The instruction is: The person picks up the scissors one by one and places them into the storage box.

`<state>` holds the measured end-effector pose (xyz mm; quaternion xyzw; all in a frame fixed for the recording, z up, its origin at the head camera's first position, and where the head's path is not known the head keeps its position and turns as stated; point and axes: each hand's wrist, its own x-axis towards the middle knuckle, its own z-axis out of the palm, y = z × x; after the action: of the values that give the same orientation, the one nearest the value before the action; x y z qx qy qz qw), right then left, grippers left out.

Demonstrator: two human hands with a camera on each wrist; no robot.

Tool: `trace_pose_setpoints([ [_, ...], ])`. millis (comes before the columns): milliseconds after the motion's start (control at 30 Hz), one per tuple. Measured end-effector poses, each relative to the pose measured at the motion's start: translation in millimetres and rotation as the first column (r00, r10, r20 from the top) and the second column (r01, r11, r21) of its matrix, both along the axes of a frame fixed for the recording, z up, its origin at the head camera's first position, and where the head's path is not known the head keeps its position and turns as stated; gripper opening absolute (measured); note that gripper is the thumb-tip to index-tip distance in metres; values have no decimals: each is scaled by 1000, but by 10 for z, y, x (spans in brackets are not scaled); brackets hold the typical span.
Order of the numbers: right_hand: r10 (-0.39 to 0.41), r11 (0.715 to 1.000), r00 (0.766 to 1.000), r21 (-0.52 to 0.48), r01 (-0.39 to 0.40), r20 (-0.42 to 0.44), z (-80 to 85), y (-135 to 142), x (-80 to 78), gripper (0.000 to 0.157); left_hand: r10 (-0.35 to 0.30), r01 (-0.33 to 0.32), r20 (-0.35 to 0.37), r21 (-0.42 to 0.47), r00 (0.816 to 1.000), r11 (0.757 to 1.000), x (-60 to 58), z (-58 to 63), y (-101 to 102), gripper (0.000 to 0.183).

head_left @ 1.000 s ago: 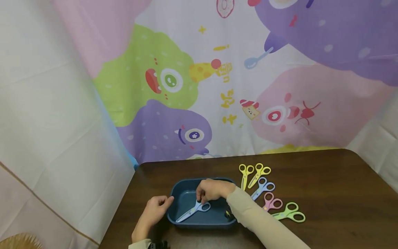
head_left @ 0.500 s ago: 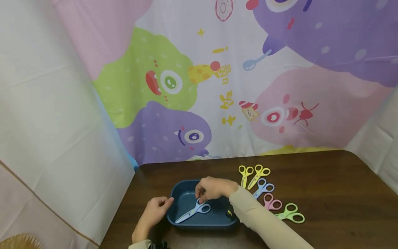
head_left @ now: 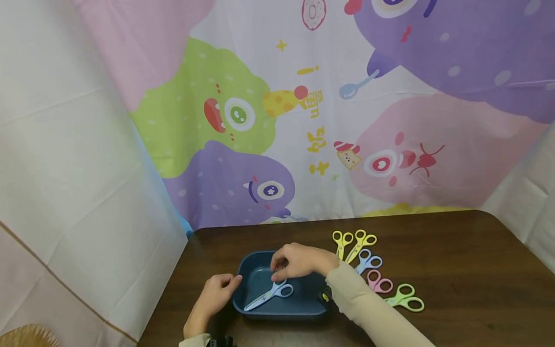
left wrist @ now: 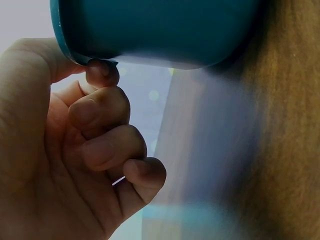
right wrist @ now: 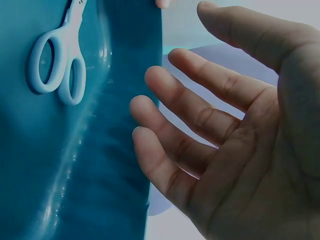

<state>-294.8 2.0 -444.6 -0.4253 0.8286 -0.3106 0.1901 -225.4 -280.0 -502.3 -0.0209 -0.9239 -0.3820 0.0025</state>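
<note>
A pair of light blue scissors [head_left: 270, 296] lies in a dark blue plastic basin [head_left: 299, 315], with its blades toward the near left corner. My right hand [head_left: 299, 261] hovers over the basin above the handles. In the right wrist view the fingers of this hand [right wrist: 220, 120] are spread and loosely bent, apart from the scissors handles [right wrist: 57, 65]. At the basin's left end, my left hand [head_left: 217, 291] pinches the rim between thumb and index finger. The left wrist view shows the remaining fingers of that hand [left wrist: 90, 135] curled below the basin's rim [left wrist: 62, 35].
Right of the basin on the dark wooden table [head_left: 468, 270] lie two yellow scissors [head_left: 362, 241], blue scissors [head_left: 368, 260], pink scissors [head_left: 379, 281] and green scissors [head_left: 406, 298]. The right sleeve [head_left: 368, 299] partly covers some of them. A cartoon-print cloth [head_left: 243, 188] hangs behind the table.
My right hand's fingers have come off the scissors handle, opened and risen slightly. The light blue scissors stay in the basin. My left hand keeps its place on the rim.
</note>
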Motion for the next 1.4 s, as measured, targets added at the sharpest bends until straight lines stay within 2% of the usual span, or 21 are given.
trace_pose_setpoints([
  [300,-17,999,998,-36,15,-54,60,91,56,28,-2,1,8,8,1000,1000,4,-4,-4,47],
  [533,-34,996,993,-90,24,-110,41,194,111,31,-5,5,18,18,1000,1000,6,13,2,47],
  [1000,-77,993,977,-106,57,-197,54,394,251,48,-7,7,-3,-3,1000,1000,2,6,-12,45],
  [1167,-115,990,974,-98,98,-193,42,486,300,56,-17,17,-20,-6,1000,1000,0,-14,-21,45],
  [1400,-146,986,969,-103,128,-198,68,594,360,59,-13,13,-20,1,1000,1000,3,-9,-19,45],
])
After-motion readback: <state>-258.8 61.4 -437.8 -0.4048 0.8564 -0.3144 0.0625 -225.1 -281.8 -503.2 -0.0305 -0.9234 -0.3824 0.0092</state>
